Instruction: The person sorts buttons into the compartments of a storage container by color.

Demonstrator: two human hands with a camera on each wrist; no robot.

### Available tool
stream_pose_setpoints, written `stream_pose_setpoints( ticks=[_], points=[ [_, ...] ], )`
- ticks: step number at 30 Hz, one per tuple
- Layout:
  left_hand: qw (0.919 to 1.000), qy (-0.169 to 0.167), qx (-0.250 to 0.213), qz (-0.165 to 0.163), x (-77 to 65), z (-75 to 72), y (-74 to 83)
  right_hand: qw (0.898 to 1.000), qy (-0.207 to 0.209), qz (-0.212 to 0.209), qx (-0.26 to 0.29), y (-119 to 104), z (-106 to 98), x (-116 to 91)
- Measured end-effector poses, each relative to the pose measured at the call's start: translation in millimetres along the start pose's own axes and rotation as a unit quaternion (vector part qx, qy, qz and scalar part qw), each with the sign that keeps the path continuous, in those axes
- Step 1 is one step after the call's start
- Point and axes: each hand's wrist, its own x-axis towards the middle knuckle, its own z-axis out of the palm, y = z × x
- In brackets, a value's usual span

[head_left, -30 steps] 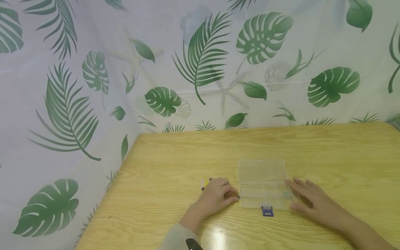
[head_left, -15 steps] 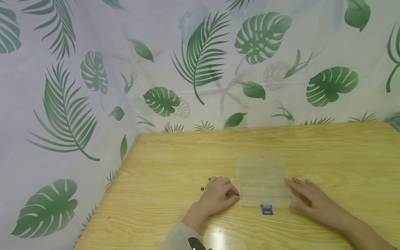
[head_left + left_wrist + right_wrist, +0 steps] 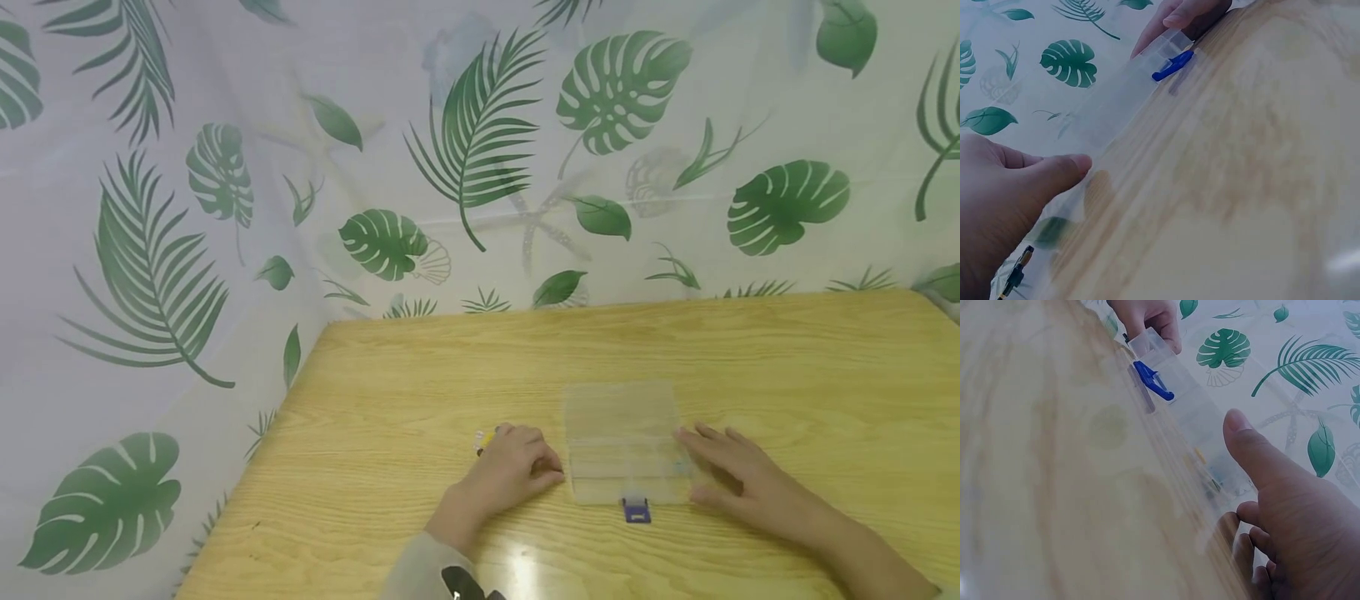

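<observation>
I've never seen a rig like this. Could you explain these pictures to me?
There's no robot: a person works bare-handed. The wide picture is taken from the head, looking forward and down; the other two are taken from each wrist. On the wooden table sits a clear divided box with a blue latch. The right hand is at its right side; the left hand is by its left edge, possibly pinching something too small to tell. Small pieces lie partly hidden behind it.

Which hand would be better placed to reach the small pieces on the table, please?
Probably the left hand: it lies close beside the small pieces, while the clear box lies between them and the right hand.
</observation>
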Motion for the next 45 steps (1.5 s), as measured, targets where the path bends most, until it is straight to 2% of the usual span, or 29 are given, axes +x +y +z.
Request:
stream_pose_setpoints(
  ticks=[3, 7, 10, 13, 17, 19, 24, 28, 33, 37, 45],
  points=[
    [0.9983, 0.041, -0.036, 0.017, -1.5, 0.1, -5.6, 1.000, 0.002, 0.007, 0.003, -1.4, 0.3, 0.3],
    [0.9943, 0.068, -0.074, 0.033, 0.2, -2.4, -8.1, 1.000, 0.002, 0.009, 0.003, -1.9, 0.2, 1.3],
    [0.9915, 0.087, -0.079, 0.057, 5.1, -4.8, -6.5, 1.000, 0.002, 0.003, -0.002, -1.1, 0.0, 1.9],
    [0.9862, 0.116, -0.072, 0.094, 15.2, -6.2, -2.0, 1.000, 0.004, -0.005, -0.010, -0.1, -0.1, 2.2],
    [0.9795, 0.140, -0.060, 0.131, 30.3, -1.2, 4.6, 1.000, 0.003, -0.005, -0.007, 0.3, 0.0, 2.2],
    [0.9785, 0.143, -0.056, 0.137, 35.9, 2.3, 7.4, 1.000, -0.001, 0.004, 0.000, -0.3, 0.2, 1.6],
    [0.9789, 0.142, -0.054, 0.136, 47.9, 7.9, 14.4, 0.999, -0.017, 0.034, 0.028, -2.6, 0.3, 1.0],
    [0.9775, 0.160, -0.046, 0.129, 58.7, 7.3, 23.9, 0.998, -0.022, 0.047, 0.044, -4.3, -0.2, 1.9],
    [0.9798, 0.164, -0.033, 0.110, 69.4, 9.9, 38.1, 0.999, -0.012, 0.031, 0.031, -5.3, 1.7, 1.3],
    [0.9844, 0.150, -0.021, 0.090, 73.1, 14.8, 43.6, 1.000, 0.004, 0.007, 0.003, -5.3, 3.5, 1.5],
    [0.9850, 0.153, -0.011, 0.079, 75.1, 16.2, 45.2, 0.999, -0.010, 0.026, 0.019, -2.8, 1.5, 0.4]
  ],
)
